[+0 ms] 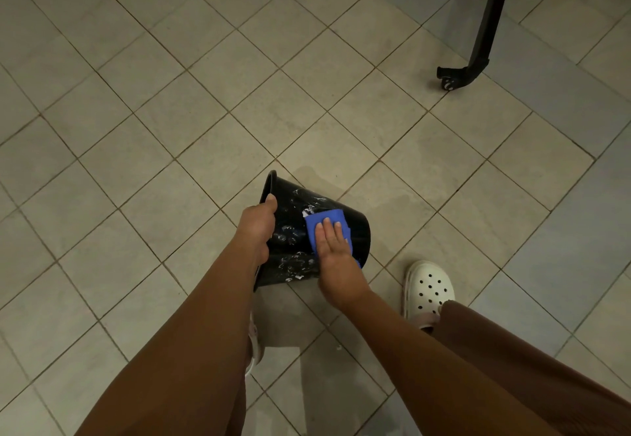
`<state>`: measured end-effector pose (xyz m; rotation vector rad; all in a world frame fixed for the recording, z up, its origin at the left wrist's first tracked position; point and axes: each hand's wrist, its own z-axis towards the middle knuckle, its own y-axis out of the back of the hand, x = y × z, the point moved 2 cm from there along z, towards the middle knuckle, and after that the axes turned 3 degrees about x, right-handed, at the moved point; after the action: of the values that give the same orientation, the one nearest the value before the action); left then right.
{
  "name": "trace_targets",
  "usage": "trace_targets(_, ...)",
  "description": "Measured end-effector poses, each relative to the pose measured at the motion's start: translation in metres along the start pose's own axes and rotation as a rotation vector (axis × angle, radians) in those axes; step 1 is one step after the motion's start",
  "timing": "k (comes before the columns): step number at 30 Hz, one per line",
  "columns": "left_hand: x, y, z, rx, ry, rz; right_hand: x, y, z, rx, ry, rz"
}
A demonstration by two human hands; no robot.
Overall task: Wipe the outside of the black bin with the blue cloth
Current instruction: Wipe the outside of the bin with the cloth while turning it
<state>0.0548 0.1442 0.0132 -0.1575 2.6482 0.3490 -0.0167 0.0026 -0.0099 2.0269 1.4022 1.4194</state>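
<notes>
The left hand grips the rim of the black bin, with its thumb lying on the outer wall and the other fingers hidden past the rim. The bin lies tilted on the tiled floor, its mouth on the side of the left fingers. The right hand presses the blue cloth flat on the bin's outer wall, fingers straight and close together, and the cloth shows just beyond them. White smears mark the wall between the two hands. A white clog stands near the right wrist.

glossy plastic bin; matt cloth
</notes>
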Motion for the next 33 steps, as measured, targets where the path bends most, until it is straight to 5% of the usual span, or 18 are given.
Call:
trace_targets(10,-0.002,0.000,-0.002,0.005,-0.013,0.037,0.003,-0.009,-0.006,-0.022,0.232,-0.090)
trace_targets(18,-0.003,0.000,-0.003,0.009,-0.002,0.009,0.007,0.002,0.003,0.029,0.080,-0.017)
trace_targets(26,-0.004,0.002,-0.003,0.045,0.004,-0.001,0.000,-0.001,-0.003,0.002,0.335,-0.102)
trace_targets(33,-0.004,0.000,-0.006,0.084,-0.009,-0.042,0.008,0.007,0.009,0.046,0.145,-0.024)
